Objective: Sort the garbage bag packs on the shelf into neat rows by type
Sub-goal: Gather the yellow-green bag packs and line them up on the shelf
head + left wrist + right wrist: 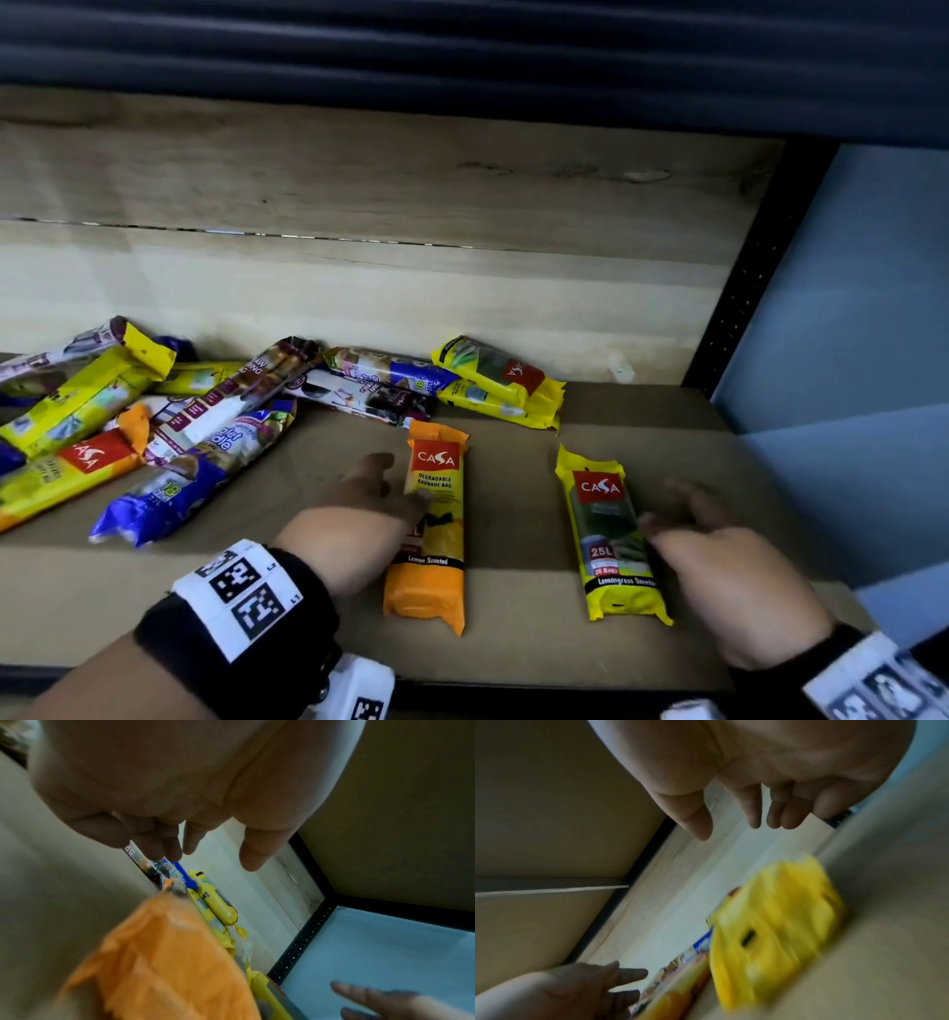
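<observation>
An orange lemon-scented Casa pack (431,519) lies lengthwise on the shelf board (518,632). My left hand (390,483) sits at its left edge with loosely spread fingers, the thumb touching the wrapper. In the left wrist view the left hand (213,858) holds nothing above the orange pack (164,963). A yellow lemongrass Casa pack (608,534) lies parallel to the right. My right hand (678,509), blurred, hovers at its right edge. The right wrist view shows the right hand (731,829) spread and empty over the yellow pack (775,919).
A jumbled pile of yellow, blue and purple-white packs (169,437) fills the left of the shelf. Two yellow packs (500,388) lie stacked at the back. A wooden back wall (411,288) and a black upright post (739,308) bound the shelf.
</observation>
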